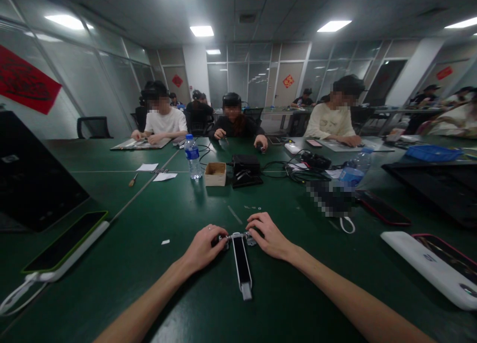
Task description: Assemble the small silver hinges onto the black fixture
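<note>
A long black and silver bar-shaped part (242, 263) lies on the green table (156, 223), pointing toward me. Its far end carries a silver crosspiece. My left hand (204, 246) pinches the left end of that crosspiece with curled fingers. My right hand (269, 236) grips its right end, fingers bent over it. A few tiny silver bits (252, 208) lie on the table just beyond my hands.
A phone on a white power bank (63, 248) lies at the left, another (432, 268) at the right. Further off stand a water bottle (193, 157), a small cardboard box (215, 174), a black device (246, 170) with cables and a screwdriver (132, 180). Several people sit across the table.
</note>
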### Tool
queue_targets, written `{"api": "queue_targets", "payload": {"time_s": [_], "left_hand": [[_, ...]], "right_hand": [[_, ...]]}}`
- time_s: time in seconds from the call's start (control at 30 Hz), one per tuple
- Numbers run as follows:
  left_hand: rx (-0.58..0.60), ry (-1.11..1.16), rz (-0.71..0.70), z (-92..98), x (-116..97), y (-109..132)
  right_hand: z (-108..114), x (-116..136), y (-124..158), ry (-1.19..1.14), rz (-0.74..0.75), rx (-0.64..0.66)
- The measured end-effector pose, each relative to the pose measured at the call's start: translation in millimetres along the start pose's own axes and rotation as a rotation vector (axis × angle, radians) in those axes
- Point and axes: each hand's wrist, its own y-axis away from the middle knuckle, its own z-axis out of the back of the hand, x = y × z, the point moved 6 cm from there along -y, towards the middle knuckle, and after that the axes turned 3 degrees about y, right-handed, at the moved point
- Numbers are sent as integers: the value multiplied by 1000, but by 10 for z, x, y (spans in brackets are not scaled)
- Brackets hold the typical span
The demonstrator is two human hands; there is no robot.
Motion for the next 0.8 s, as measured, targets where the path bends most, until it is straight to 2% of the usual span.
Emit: {"api": "queue_targets", "payload": {"time_s": [0.17, 0.8], "left_hand": [[-6, 4, -10, -32, 50, 3], [2, 14, -10, -25, 48, 14]], "right_hand": [[6, 39, 14, 13, 63, -30], [-12, 16, 50, 117, 45, -62]]}}
